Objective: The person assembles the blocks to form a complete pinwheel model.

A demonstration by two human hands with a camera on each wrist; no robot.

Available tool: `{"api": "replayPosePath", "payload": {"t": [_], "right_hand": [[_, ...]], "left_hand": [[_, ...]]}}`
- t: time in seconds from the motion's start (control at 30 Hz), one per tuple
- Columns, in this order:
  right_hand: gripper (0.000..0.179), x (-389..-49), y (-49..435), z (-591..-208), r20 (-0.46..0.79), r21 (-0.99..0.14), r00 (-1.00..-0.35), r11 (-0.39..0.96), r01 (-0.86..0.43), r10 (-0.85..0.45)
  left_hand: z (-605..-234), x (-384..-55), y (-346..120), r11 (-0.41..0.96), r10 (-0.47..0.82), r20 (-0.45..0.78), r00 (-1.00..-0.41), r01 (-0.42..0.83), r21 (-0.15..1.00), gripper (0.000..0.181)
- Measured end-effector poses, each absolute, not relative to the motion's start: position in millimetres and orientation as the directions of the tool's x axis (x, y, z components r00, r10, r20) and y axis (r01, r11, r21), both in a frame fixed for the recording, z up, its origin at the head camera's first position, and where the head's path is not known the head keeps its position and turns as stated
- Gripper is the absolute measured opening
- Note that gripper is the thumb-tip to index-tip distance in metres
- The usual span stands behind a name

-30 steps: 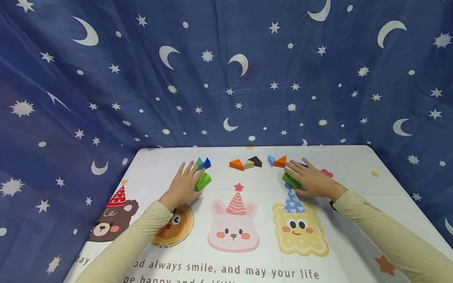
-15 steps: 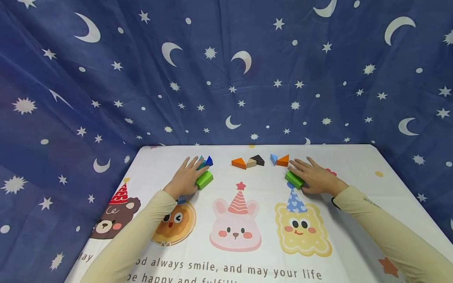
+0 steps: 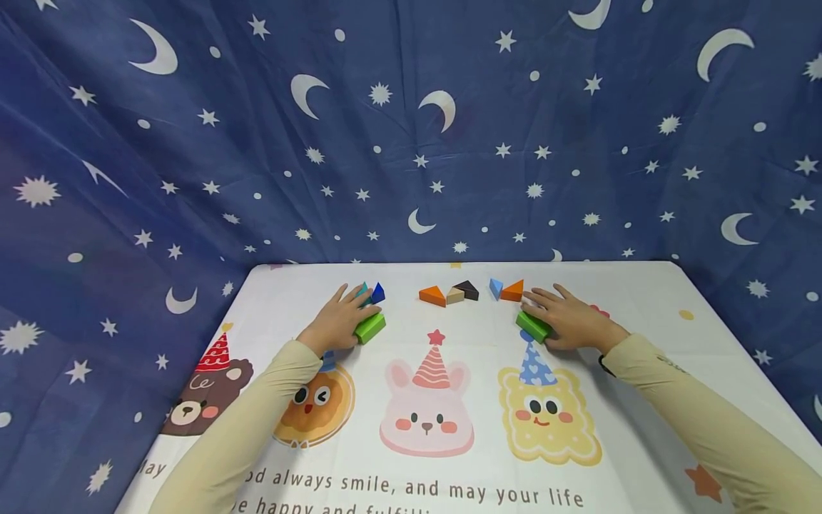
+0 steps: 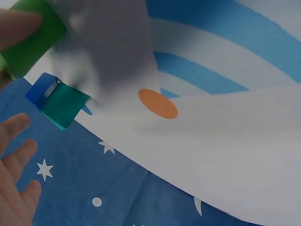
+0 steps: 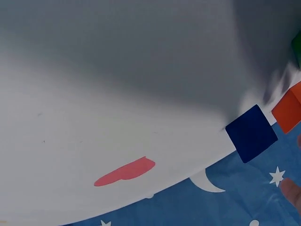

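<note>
On the left, my left hand (image 3: pixel 337 319) pinches a bright green block (image 3: pixel 370 328). In the left wrist view, the thumb lies across that green block (image 4: pixel 35 35), with another fingertip at its lower edge and the remaining fingers spread. My right hand (image 3: pixel 574 319) holds a second green block (image 3: pixel 533 326) between thumb and fingers, mirroring the left. Only a sliver of this green block (image 5: pixel 297 47) shows in the right wrist view. Just beyond the left hand stand a teal block (image 4: pixel 65 106) and a dark blue wedge (image 3: pixel 379 292). A dark blue block (image 5: pixel 251 134) stands near the right fingers.
Toward the back, an orange wedge (image 3: pixel 433 296), a beige block (image 3: pixel 454 295) and a black wedge (image 3: pixel 467 289) sit close together. Farther right are a light blue wedge (image 3: pixel 496 288) and an orange wedge (image 3: pixel 513 290). A printed white cloth (image 3: pixel 443 371) covers the table, with a starry curtain (image 3: pixel 359 143) behind.
Both hands have closed in on their green blocks, the fingers drawing in from a wider spread. The right green block's top now shows brighter. The other blocks have stayed in place.
</note>
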State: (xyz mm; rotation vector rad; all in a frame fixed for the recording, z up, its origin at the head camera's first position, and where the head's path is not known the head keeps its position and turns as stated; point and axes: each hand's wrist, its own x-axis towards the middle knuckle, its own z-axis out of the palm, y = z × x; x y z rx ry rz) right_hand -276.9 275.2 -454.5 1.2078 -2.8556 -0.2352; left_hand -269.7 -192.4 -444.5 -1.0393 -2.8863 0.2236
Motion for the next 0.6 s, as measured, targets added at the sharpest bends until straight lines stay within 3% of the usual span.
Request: {"api": "replayPosePath", "payload": {"t": [0.33,0.6], "right_hand": [[0.072,-274.5,263.6,-452.6,0.012,0.176,-0.668,0.659,-0.731,-0.744],[0.067,-268.6,248.2,-456.0,0.070,0.191,-0.623,0.623,-0.759,-0.779]], "left_hand": [[-442.1,-269.4,-183.8,0.758,0.627,-0.053,-0.777,0.624,-0.188,0.069],[-444.7,-261.4,-166.6,0.763,0.631,-0.045,-0.775,0.630,-0.147,0.071]]}}
